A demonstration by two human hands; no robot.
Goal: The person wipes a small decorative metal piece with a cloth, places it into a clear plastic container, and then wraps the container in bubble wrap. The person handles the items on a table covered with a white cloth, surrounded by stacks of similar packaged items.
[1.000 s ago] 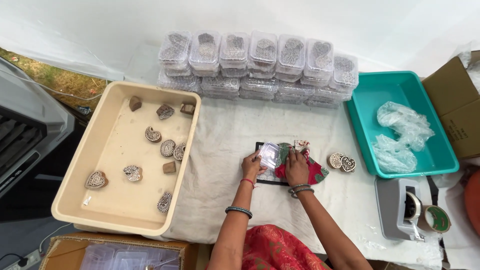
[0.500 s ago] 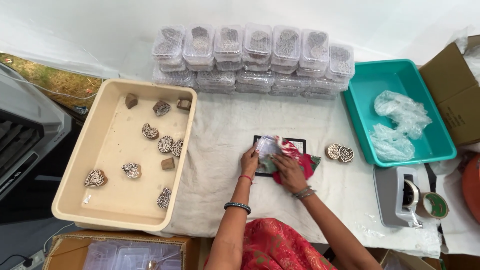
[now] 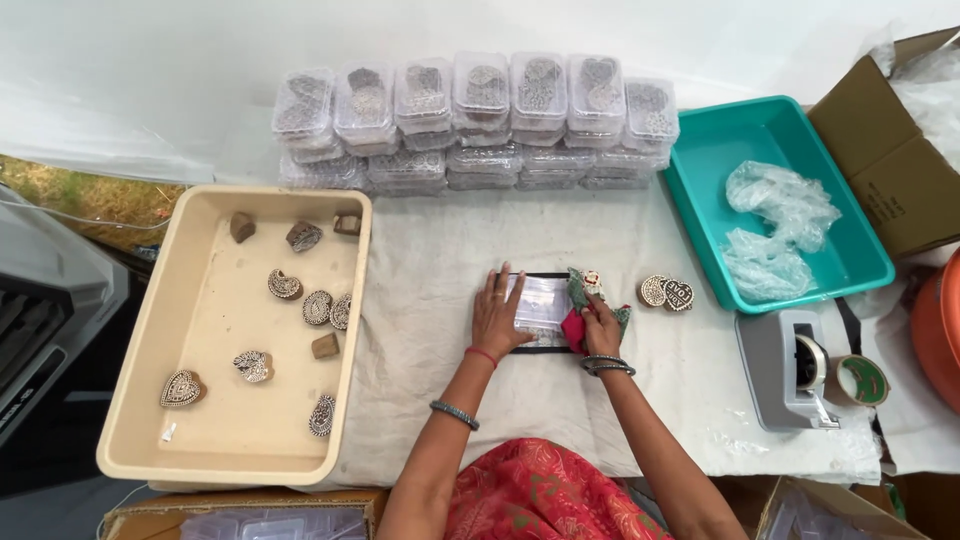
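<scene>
A cloth-covered table [image 3: 450, 270] stands against a white wall [image 3: 300, 40].

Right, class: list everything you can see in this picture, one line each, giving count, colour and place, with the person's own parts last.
clear plastic boxes: many, stacked along the back
beige tray: one, left
carved wooden blocks: about eleven, brown, in the beige tray
teal tray: one, right
bubble wrap: clear, in the teal tray
two carved blocks: brown, on the cloth
tape dispenser: one, grey, right
cardboard box: one, brown, far right
clear packet: one, centre
red cloth: one, centre
left hand: on the clear packet
right hand: on the red cloth
</scene>
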